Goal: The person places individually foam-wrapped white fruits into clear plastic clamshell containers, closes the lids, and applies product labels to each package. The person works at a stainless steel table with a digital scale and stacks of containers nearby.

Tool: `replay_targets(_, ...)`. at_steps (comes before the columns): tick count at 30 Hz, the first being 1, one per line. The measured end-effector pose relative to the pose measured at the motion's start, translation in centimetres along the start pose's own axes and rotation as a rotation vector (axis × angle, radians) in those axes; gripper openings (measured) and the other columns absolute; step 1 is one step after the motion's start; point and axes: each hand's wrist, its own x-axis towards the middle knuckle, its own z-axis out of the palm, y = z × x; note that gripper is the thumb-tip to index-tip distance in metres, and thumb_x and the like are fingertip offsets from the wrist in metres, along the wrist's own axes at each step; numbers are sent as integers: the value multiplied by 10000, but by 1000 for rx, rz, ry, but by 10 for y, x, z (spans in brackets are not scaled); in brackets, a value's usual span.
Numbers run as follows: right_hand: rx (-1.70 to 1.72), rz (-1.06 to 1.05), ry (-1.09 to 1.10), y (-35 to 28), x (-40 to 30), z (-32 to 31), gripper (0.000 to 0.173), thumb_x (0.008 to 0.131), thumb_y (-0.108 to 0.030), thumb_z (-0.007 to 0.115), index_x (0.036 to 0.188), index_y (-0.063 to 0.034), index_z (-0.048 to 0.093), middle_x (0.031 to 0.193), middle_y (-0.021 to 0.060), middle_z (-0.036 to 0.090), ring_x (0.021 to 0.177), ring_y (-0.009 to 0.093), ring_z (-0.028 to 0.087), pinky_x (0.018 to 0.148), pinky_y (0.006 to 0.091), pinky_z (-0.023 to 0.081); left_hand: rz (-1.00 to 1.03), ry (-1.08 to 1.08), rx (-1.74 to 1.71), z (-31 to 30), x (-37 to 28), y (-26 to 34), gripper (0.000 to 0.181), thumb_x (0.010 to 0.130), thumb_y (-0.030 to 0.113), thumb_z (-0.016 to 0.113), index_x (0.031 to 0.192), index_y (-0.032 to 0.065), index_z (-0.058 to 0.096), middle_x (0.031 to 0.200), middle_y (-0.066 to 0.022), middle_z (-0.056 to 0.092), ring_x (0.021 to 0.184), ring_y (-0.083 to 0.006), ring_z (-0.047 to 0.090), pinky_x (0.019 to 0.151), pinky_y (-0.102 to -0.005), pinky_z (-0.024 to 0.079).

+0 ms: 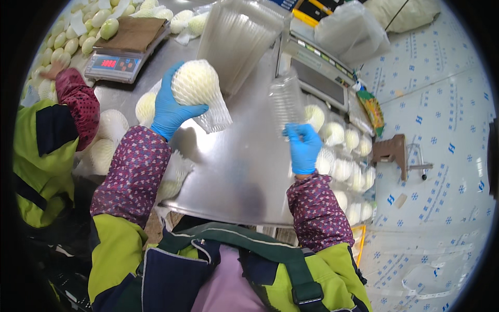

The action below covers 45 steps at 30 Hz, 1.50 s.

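Note:
My left hand, in a blue glove, is closed around a pale round fruit in a white foam net. The net's loose end hangs down on the right, over the steel table. In my right hand, also blue-gloved, is the near end of a clear ribbed plastic container, slightly blurred and raised above the table. Right beside that hand stand several clear containers packed with pale netted fruit. More netted fruit lies behind and left of my left hand.
A co-worker's sleeved arm reaches toward a heap of pale green fruit. A digital scale with brown cardboard stands nearby. Stacked clear containers lean at the back, beside another weighing machine. A brown clamp-like fixture sits at right.

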Motion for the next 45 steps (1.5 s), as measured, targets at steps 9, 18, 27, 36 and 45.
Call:
replay_targets(9,-303,7,-198,79,-75,13,215,686,-102,773,701,-41,567,647,63,565,600,160,527,567,302,437,91,-526,535,31,-118,43,957,505,200,769,1370,134,367,1280,-242,410,1179,-417,410,1001,-436,372)
replay_targets(18,-212,23,-407,26,-47,-2,376,717,-235,783,661,-41,466,566,59,473,491,136,440,495,285,411,135,-832,635,51,-168,37,913,492,178,748,1348,187,431,1366,-250,349,1126,-409,461,918,-430,444)
replay_targets(27,-46,126,-639,18,-64,4,236,857,-285,641,944,-70,598,651,58,557,551,122,505,541,268,443,282,-909,694,50,-155,33,946,468,122,745,1352,204,421,1457,-218,242,920,-346,506,756,-390,517)
replay_targets(36,-378,-199,-782,27,-60,7,168,910,-227,511,911,-63,548,764,173,608,649,359,582,576,421,466,224,-950,686,53,-154,28,1008,417,115,757,1357,184,400,1479,-172,217,938,-360,491,751,-404,517)
replay_targets(45,-376,-206,-812,31,-54,1,144,904,-214,509,899,-73,533,777,160,614,671,361,594,582,425,474,269,-1002,671,59,-153,26,998,433,104,754,1360,176,391,1483,-153,216,911,-376,504,739,-411,524)
